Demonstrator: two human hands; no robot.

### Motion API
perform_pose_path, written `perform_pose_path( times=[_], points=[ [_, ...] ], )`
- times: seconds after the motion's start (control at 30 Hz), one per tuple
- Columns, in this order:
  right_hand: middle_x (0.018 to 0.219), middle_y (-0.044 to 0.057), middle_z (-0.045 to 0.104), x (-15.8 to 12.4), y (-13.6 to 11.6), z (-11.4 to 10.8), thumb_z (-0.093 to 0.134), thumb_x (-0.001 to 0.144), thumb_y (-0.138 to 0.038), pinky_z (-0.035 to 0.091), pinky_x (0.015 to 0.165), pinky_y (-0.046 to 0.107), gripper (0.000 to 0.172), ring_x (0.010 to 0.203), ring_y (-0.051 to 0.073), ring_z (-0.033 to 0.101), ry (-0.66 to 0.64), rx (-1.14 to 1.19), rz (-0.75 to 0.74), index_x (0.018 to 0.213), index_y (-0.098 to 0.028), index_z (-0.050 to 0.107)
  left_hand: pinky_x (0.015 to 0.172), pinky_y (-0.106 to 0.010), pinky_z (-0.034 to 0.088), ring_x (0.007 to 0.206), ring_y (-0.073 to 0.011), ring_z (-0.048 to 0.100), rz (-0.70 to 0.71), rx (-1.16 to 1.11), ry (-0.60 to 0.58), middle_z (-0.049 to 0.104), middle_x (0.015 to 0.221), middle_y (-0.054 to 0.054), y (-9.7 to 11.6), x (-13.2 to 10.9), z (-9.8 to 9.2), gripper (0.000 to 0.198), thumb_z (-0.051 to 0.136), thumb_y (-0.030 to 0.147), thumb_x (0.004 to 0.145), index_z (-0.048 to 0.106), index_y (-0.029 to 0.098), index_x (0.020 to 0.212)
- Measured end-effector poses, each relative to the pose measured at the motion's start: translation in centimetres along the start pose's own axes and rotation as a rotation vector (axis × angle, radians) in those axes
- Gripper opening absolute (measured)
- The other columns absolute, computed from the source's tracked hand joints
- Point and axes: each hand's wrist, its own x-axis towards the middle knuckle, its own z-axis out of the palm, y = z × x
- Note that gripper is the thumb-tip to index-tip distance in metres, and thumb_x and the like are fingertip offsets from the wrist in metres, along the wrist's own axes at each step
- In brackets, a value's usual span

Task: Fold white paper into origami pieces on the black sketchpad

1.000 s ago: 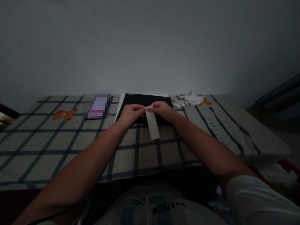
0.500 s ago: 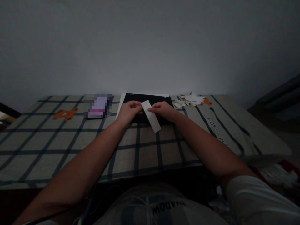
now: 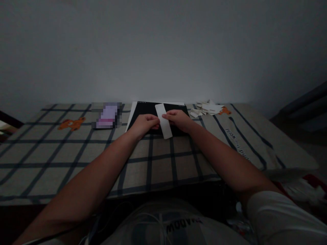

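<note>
A long white paper strip is pinched near its middle from both sides. My left hand grips its left edge with closed fingers. My right hand grips its right edge, fingers also closed. The strip stands nearly upright in the picture, its top end over a black sheet that lies on a white sheet at the far side of the checked cloth.
A pile of small white paper scraps lies at the far right by an orange bear print. A blurred pink-and-white item sits left of the black sheet. A grey wall rises right behind the surface.
The strip hung down from its top end a second ago. Both hands have slid to its middle and the strip has moved up and away, now reaching over the black sheet.
</note>
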Motion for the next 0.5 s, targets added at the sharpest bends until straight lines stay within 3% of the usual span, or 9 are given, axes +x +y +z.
perform_pose_path(
  times=[0.13, 0.3, 0.5],
  points=[
    [0.077, 0.003, 0.070, -0.21, -0.13, -0.08, 0.083, 0.064, -0.040, 0.050, 0.068, 0.027, 0.029, 0.071, 0.014, 0.061, -0.066, -0.008, 0.043, 0.076, -0.016, 0.071, 0.063, -0.023, 0.054, 0.059, -0.0103, 0.062, 0.098, 0.059, 0.058, 0.069, 0.069, -0.002, -0.23, 0.17, -0.31, 0.024, 0.082, 0.033, 0.062, 0.070, 0.014, 0.073],
    [0.072, 0.003, 0.068, -0.15, 0.05, 0.00, 0.084, 0.064, -0.040, 0.049, 0.064, 0.027, 0.029, 0.067, 0.014, 0.060, -0.037, -0.079, 0.036, 0.071, -0.017, 0.068, 0.058, -0.023, 0.049, 0.059, -0.0125, 0.062, 0.165, 0.218, 0.066, 0.069, 0.065, -0.002, -0.32, 0.22, -0.53, 0.021, 0.079, 0.033, 0.065, 0.070, 0.016, 0.073],
    [0.064, 0.000, 0.062, -0.18, 0.07, -0.01, 0.084, 0.063, -0.041, 0.043, 0.057, 0.025, 0.032, 0.061, 0.012, 0.054, -0.009, -0.154, 0.012, 0.068, -0.017, 0.065, 0.060, -0.025, 0.050, 0.059, -0.0129, 0.062, 0.176, 0.224, 0.033, 0.069, 0.066, -0.002, -0.43, 0.23, -0.62, 0.022, 0.078, 0.037, 0.068, 0.071, 0.017, 0.075]
  ],
)
